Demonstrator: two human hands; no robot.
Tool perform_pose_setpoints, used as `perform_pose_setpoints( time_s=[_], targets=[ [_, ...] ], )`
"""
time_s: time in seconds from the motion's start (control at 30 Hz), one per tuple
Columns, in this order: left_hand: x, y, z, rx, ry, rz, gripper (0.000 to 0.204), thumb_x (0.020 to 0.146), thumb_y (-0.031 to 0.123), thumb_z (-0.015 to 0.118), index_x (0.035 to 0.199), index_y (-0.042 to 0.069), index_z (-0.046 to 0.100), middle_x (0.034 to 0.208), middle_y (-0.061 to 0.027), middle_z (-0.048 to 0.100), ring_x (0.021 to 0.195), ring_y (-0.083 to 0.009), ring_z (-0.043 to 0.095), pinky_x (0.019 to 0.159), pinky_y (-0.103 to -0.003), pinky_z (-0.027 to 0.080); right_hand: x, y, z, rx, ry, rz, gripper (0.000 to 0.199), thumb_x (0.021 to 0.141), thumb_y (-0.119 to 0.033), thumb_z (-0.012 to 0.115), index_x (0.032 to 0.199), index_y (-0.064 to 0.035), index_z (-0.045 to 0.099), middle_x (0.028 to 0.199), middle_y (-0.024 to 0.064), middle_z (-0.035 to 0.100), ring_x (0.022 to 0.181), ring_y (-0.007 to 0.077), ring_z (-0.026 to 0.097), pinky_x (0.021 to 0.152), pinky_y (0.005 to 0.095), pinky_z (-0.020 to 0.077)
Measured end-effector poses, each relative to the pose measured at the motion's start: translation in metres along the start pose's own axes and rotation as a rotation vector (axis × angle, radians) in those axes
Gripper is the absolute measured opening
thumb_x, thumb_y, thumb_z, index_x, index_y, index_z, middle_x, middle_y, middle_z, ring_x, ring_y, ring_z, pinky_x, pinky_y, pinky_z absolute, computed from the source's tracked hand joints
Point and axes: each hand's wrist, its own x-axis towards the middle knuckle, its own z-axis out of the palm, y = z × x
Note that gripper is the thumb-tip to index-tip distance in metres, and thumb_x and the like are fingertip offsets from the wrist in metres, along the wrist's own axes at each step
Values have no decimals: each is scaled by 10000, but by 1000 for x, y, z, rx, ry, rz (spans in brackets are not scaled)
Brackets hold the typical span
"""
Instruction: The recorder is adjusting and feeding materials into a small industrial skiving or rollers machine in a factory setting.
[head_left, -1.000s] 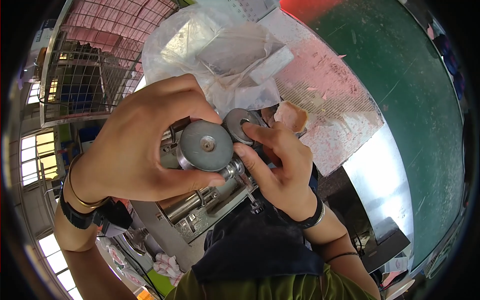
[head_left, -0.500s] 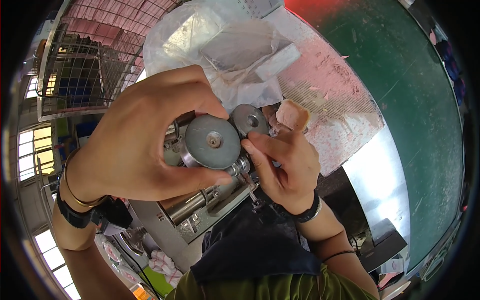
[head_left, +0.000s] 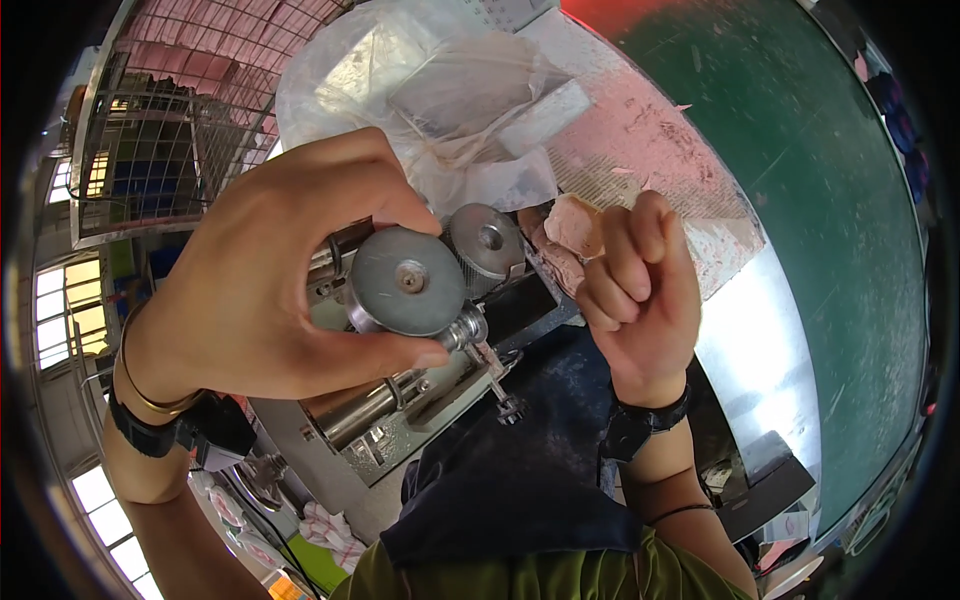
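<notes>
From the head view, your left hand [head_left: 250, 290] has its fingers [head_left: 330, 165] clamped on a round grey metal disc [head_left: 407, 281] beside a smaller metal wheel [head_left: 487, 238], while your right hand [head_left: 640, 290] hangs apart, fingers curled together on nothing.

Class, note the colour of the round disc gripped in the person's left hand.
Dull silver-grey metal disc, with a small hub at its centre, seen in the head view, held by the left hand.

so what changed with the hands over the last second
The right hand let go of the smaller metal disc and drew back to the right, curled into a loose fist clear of the machine. The left hand kept its fingers around the large grey disc, which stayed in place, as did the plastic bag behind.
</notes>
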Motion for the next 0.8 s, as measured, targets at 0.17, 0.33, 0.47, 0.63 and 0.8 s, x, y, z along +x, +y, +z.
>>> perform_pose_setpoints(
  time_s=[0.17, 0.33, 0.47, 0.63, 0.8],
  targets=[
    [0, -1, 2, -13, 21, 26, 615, 589, 304, 986, 1051, 21, 694, 1001, -101, 627, 881, -235, 645, 770, -344, 493, -11, 0, -12, -229, -20, -60, 235, 1053, -232, 409, 921, -56, 491, 747, 23, 433, 564, 68, 315, 515, 234, 278],
    [1, 0, 1, -2, 19, 2, 637, 571, 310, 995, 1041, 10, 688, 988, -100, 625, 869, -232, 639, 766, -341, 487, -24, 17, -5, -616, 39, -2, 79, 975, -29, 480, 971, -16, 558, 861, 24, 554, 646, 54, 459, 603, 226, 361],
    [0, 5, 2, 55, 45, -22, 664, 538, 334, 1009, 1008, 5, 675, 943, -93, 617, 841, -228, 632, 748, -334, 478, -28, 25, 5, -711, 74, -10, 223, 920, 88, 614, 1088, -34, 533, 852, -41, 532, 665, -7, 449, 583, 177, 319],
    [-1, 11, 5, 146, 101, -40, 667, 506, 355, 1017, 945, 14, 650, 895, -86, 595, 790, -228, 614, 711, -334, 469, -20, 36, 14, -785, 104, -41, 349, 892, 49, 742, 1096, -67, 485, 780, -56, 496, 639, -21, 426, 557, 166, 296],
    [0, 11, 6, 148, 102, -33, 656, 501, 349, 1016, 922, 18, 637, 889, -86, 590, 774, -229, 610, 702, -336, 468, -12, 37, 20, -958, 111, -35, 368, 881, 14, 771, 1076, -72, 470, 722, -41, 487, 620, 11, 432, 552, 196, 338]
  ],
)
